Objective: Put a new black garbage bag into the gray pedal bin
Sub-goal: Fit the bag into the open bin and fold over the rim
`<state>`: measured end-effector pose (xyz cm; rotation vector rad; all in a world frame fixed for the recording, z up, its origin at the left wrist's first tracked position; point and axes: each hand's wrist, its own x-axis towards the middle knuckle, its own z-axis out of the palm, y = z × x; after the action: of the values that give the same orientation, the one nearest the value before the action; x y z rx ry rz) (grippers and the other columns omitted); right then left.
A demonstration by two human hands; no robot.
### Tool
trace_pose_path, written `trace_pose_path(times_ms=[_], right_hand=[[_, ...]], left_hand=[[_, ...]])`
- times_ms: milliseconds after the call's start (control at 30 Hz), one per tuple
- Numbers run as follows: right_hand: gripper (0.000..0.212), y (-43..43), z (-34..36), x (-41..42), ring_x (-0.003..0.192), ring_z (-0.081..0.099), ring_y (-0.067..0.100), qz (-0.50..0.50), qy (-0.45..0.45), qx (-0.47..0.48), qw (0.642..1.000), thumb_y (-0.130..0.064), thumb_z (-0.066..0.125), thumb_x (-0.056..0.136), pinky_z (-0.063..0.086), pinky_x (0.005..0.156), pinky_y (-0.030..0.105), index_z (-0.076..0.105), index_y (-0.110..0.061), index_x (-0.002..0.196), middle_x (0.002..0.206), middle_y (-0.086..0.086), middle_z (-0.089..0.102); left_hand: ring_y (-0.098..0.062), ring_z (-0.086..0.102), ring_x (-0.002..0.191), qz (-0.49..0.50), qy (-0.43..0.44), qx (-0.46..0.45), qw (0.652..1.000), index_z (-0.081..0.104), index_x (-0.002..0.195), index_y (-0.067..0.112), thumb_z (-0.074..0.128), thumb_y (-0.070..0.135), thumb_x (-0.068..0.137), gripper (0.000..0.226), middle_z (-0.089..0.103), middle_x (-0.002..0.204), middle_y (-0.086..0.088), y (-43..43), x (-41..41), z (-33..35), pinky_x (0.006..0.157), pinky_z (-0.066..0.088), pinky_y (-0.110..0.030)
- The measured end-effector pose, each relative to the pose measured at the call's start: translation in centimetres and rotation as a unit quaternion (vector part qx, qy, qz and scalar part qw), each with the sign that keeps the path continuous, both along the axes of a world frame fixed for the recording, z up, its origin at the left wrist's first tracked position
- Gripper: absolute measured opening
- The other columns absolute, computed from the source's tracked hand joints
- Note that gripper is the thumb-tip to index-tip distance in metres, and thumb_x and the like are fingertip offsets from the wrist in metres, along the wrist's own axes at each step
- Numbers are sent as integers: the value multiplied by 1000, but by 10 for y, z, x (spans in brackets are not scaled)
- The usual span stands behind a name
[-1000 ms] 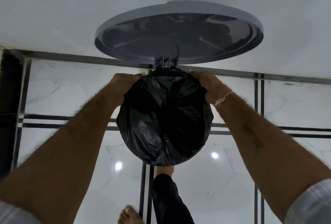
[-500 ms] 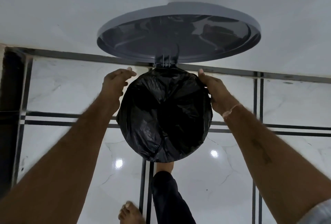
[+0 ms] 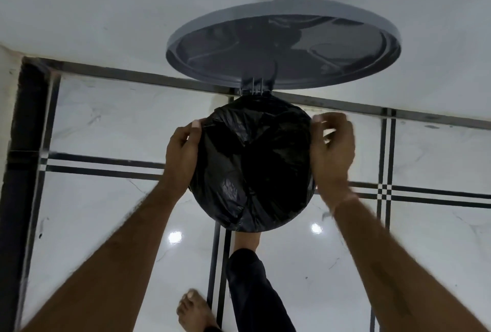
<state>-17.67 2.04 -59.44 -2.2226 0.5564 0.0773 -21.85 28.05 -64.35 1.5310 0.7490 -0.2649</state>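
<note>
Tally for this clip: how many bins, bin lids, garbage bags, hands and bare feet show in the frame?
Pedal bin: 1, almost hidden by its bag
Lid: 1, raised
Black garbage bag: 1
Hands: 2, left hand, right hand
Bare feet: 2, and
Total: 7

The garbage bag point(image 3: 255, 164) was thin black plastic film, crinkled and faintly shiny along its folds. The bin's raised lid point(image 3: 284, 47) looked like smooth gray plastic with a glossy underside. The floor point(image 3: 106, 124) was polished white marble-look tile, mirror-bright, with dark inlaid strips.
</note>
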Motion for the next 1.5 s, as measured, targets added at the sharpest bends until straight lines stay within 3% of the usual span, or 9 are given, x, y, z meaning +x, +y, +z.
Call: trace_pose_path(times_ms=[67, 133, 233, 333, 700, 1000, 1167, 1400, 1500], right_hand=[[27, 38, 21, -24, 91, 69, 5, 138, 54, 161, 976, -43, 62, 98, 55, 84, 24, 72, -21, 108, 99, -5, 73], [37, 72, 19, -25, 95, 68, -3, 253, 264, 251, 896, -52, 52, 102, 53, 83, 16, 72, -27, 121, 108, -7, 74], [53, 93, -26, 1, 119, 66, 23, 199, 447, 308, 816, -68, 38, 101, 54, 100, 45, 65, -36, 134, 130, 3, 69], [54, 93, -77, 22, 121, 60, 31, 128, 509, 308, 794, -67, 34, 101, 50, 96, 48, 60, -34, 135, 139, 10, 62], [56, 86, -123, 22, 113, 58, 25, 84, 484, 245, 836, -58, 29, 107, 43, 99, 46, 51, -27, 148, 138, 6, 61], [51, 59, -81, 21, 112, 64, 32, 99, 486, 238, 835, -71, 35, 100, 50, 91, 50, 63, -35, 121, 124, 7, 68], [59, 50, -91, 27, 118, 52, 30, 64, 466, 216, 856, -57, 39, 105, 44, 100, 52, 44, -23, 152, 138, 9, 57], [52, 25, -54, 32, 129, 60, 25, 44, 364, 355, 860, -60, 45, 102, 51, 101, 49, 53, -29, 144, 139, 3, 66], [45, 25, -48, 40, 127, 56, 25, 19, 376, 326, 867, -57, 47, 103, 49, 99, 46, 57, -29, 137, 147, 6, 58]], left_hand=[[-13, 65, 116, -2, -4, 62, 998, 73, 122, 28, 47, 56, 102, 43, 69, 122, 4, -2, -4, -2, 106, 51, -39], [-14, 64, 109, -11, -13, 116, 993, 71, 119, 24, 44, 54, 104, 43, 67, 115, 2, -7, -5, -4, 101, 51, -39], [-14, 62, 100, -24, -35, 162, 986, 69, 114, 22, 43, 47, 107, 37, 66, 108, -1, -11, -5, -4, 90, 50, -31], [-15, 63, 98, -27, -46, 172, 984, 69, 110, 22, 43, 46, 107, 36, 67, 104, -1, -9, -5, -11, 86, 50, -28], [-18, 64, 97, -21, -46, 158, 986, 64, 92, 29, 40, 49, 106, 34, 68, 98, -1, -9, -2, -14, 92, 53, -41], [-19, 61, 97, -43, -30, 190, 980, 61, 94, 26, 36, 47, 108, 37, 67, 101, -2, -9, -2, -11, 90, 49, -37], [-17, 58, 88, -51, -41, 200, 978, 56, 85, 22, 34, 48, 108, 41, 64, 91, 1, -8, -3, -15, 83, 46, -34], [-20, 60, 94, -53, -35, 206, 976, 59, 88, 21, 36, 45, 109, 39, 67, 95, -4, -9, -2, -8, 86, 46, -35], [-22, 61, 95, -62, -22, 205, 976, 63, 93, 16, 34, 50, 108, 47, 69, 98, -5, -6, -1, -8, 88, 49, -38]])
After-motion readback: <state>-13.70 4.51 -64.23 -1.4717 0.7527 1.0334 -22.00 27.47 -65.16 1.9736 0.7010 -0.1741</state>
